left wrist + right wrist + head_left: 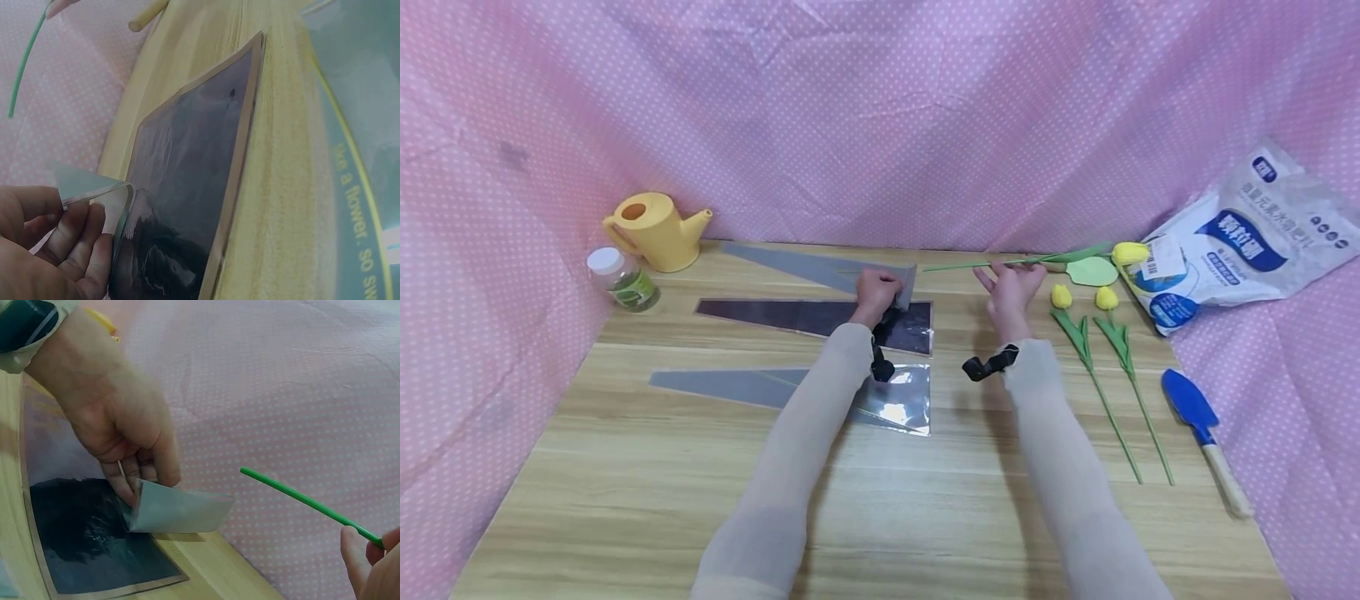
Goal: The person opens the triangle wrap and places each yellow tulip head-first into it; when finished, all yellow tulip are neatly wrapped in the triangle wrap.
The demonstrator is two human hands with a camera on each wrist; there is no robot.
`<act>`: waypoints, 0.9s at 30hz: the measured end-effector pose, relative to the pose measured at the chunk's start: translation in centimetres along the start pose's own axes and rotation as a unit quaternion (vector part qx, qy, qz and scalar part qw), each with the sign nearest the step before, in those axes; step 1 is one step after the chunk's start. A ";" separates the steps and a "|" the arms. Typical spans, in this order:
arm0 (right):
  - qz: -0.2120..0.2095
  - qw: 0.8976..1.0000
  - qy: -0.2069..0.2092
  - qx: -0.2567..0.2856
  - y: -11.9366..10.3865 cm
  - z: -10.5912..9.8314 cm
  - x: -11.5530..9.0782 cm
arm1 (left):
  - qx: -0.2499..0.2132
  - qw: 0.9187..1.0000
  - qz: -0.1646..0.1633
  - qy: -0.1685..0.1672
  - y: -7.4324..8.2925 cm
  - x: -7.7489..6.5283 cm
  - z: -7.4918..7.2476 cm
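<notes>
At the back of the table my left hand (877,293) pinches the wide end of a grey flower wrapping sleeve (797,263). Its film (181,509) is lifted and bent up at the mouth in the right wrist view. Below it lies a dark wrapping sleeve (767,313), partly under my left wrist. A third, grey and clear sleeve (722,385) is nearer, partly hidden by my left forearm. My right hand (1013,296) holds a yellow artificial tulip (1130,253) by its green stem (300,497), the stem's bare end pointing toward the grey sleeve.
Two more yellow tulips (1078,342) lie right of my right arm. Behind them is a light green trowel (1092,271); a blue trowel (1191,400) and a white bag (1232,242) are farther right. A yellow watering can (658,233) and a jar (631,287) stand back left.
</notes>
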State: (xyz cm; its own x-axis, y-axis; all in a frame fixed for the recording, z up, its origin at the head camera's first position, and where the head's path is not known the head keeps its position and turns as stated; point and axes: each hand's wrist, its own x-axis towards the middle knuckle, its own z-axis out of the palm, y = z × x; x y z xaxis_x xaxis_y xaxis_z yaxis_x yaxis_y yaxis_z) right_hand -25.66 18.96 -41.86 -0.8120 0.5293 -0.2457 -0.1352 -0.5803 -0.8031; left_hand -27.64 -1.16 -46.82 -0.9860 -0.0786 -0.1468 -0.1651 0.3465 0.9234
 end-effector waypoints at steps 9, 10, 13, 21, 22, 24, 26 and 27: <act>-0.013 0.999 -0.004 -0.042 2.1 1.6 -0.4 | -0.002 1.000 0.013 0.011 -0.1 -0.2 0.0; -0.013 0.999 -0.001 -0.043 2.2 1.7 -0.4 | -0.004 1.000 0.013 0.012 -0.1 -0.3 0.0; -0.015 0.999 0.002 -0.050 2.7 2.1 -0.4 | -0.012 1.000 0.014 0.011 -0.1 -0.3 0.1; -0.038 0.995 0.001 -0.095 3.2 2.4 -0.7 | -0.018 1.000 0.011 0.008 -0.2 -0.3 0.1; -0.039 0.994 0.003 -0.100 3.2 2.4 -0.7 | -0.019 1.000 0.010 0.008 -0.2 -0.3 0.1; -0.042 0.993 0.007 -0.106 3.3 2.3 -0.6 | -0.022 1.000 0.009 0.007 -0.2 -0.3 0.1; -0.046 0.993 0.010 -0.109 3.3 2.1 -0.3 | -0.022 1.000 0.011 0.008 -0.2 -0.3 0.1; -0.049 0.993 0.012 -0.110 3.4 2.0 -0.2 | -0.021 1.000 0.011 0.009 -0.1 -0.3 0.1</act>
State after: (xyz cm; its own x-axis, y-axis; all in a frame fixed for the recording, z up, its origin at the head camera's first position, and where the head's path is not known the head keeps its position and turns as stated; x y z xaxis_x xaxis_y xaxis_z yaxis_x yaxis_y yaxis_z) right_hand -27.06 15.68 -43.42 -0.7870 0.5926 -0.1715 -0.0832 -0.3775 -0.9223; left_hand -27.33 -1.10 -46.89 -0.9889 -0.0877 -0.1201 -0.1416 0.3089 0.9405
